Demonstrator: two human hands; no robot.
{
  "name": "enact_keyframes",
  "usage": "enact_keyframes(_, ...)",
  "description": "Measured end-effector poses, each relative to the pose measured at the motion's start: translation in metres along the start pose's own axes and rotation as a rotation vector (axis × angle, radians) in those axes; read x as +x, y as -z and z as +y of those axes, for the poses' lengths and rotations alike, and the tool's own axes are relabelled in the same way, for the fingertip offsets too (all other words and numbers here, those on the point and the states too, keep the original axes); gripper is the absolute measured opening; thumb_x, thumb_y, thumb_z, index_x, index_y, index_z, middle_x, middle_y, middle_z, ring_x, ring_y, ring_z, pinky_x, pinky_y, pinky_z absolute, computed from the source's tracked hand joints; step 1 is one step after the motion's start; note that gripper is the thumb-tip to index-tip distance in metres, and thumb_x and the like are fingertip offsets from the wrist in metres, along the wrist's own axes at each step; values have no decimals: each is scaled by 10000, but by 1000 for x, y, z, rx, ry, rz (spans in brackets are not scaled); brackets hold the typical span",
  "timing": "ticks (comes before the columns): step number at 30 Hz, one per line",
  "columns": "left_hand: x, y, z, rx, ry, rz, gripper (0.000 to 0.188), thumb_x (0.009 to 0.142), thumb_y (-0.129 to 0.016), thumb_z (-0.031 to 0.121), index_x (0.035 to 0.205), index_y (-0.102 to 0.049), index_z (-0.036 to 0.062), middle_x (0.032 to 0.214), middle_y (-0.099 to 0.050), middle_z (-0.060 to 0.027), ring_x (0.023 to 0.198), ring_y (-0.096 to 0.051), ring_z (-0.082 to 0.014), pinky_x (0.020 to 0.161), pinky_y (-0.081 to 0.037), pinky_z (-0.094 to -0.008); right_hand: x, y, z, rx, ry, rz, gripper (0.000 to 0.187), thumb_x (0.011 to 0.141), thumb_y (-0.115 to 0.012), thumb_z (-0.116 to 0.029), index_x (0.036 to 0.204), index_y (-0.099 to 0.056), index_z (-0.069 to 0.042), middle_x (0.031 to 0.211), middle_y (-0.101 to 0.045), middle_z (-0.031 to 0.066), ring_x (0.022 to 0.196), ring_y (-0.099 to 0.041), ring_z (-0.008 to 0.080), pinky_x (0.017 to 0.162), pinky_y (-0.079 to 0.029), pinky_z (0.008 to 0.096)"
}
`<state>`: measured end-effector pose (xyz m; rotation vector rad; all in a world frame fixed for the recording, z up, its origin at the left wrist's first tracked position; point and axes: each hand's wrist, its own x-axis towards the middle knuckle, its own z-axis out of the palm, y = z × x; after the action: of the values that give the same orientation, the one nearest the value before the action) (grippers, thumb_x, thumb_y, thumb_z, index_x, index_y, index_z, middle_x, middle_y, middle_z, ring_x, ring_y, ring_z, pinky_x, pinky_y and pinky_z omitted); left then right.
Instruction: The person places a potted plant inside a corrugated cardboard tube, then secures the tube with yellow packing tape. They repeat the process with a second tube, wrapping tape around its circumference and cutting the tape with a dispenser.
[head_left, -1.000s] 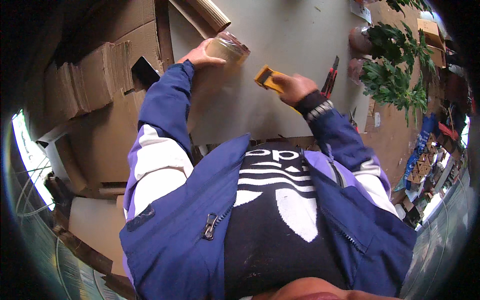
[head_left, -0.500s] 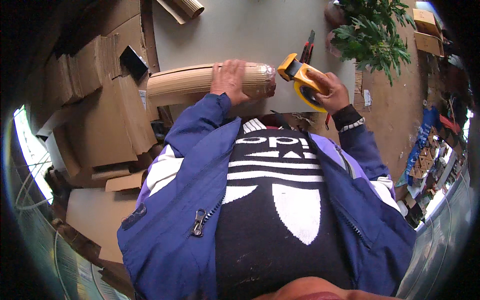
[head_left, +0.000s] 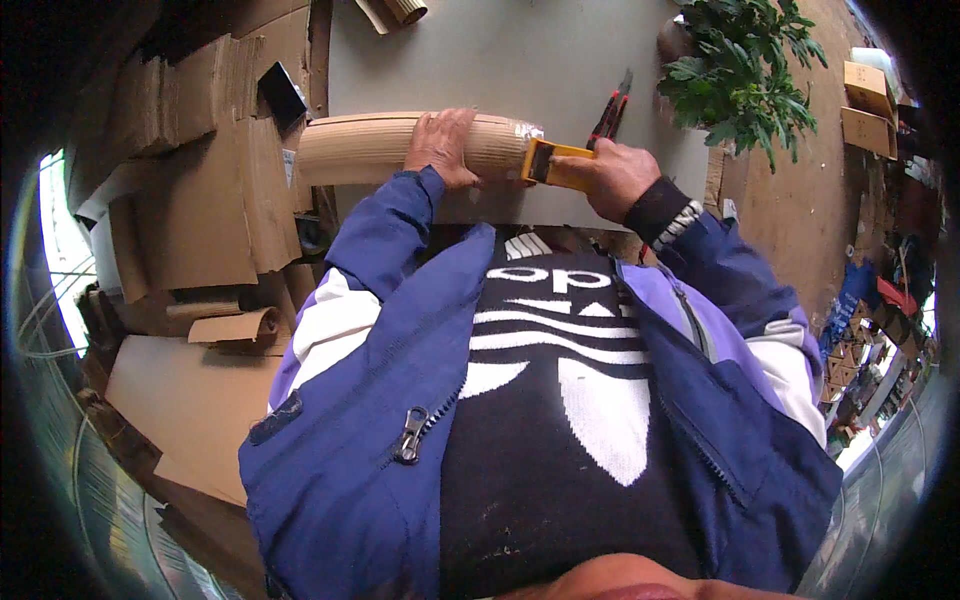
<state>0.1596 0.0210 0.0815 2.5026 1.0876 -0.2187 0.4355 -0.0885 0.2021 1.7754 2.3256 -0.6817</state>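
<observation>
The left hand (head_left: 441, 148) hides part of the roll (head_left: 360, 150); the right hand (head_left: 622, 180) covers the dispenser's (head_left: 568, 172) rear. The top edge crops a plant (head_left: 742, 85).

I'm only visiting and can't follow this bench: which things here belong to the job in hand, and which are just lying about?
Seemingly in use:
- corrugated roll, under the left hand
- yellow tape dispenser, held in the right hand at the roll's end

Seemingly lying about:
- red-and-black knife
- dark flat rectangular object
- leafy plant
- stacked cardboard

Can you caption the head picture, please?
Left hand on a cardboard roll, right hand holding a yellow tape dispenser.
</observation>
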Motion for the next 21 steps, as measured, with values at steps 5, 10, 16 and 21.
enact_keyframes(5,-1,2,3,159,-204,64,958,680,-848,452,1492,-388,236,1522,-388,-117,1442,-322,-308,1182,-232,-510,-5,-51,35,150,-51,302,447,872,-678,-263,1268,-615,-459,931,-606,137,772,-677,333,625,-558,445)
enact_keyframes(10,23,13,-3,155,-112,65,915,748,-799,488,1504,-375,196,1524,-390,-122,1441,-327,-309,1175,-242,-520,13,-78,65,408,-199,315,473,850,-746,-379,1307,-626,-396,955,-608,135,782,-675,352,685,-549,415)
enact_keyframes(16,78,15,43,258,-217,-75,1085,592,-851,619,1473,-400,173,1509,-419,-95,1427,-352,-293,1165,-260,-514,63,-128,109,1187,-370,197,542,864,-693,-12,1380,-609,-154,1306,-656,81,1103,-627,144,931,-504,252)
enact_keyframes(21,128,29,33,177,-226,-122,1055,559,-834,677,1413,-507,151,1413,-547,-104,1313,-511,-295,1101,-410,-402,42,-179,92,1619,-261,314,630,877,-696,-42,1465,-470,-28,1417,-546,53,1196,-564,147,1026,-461,289)
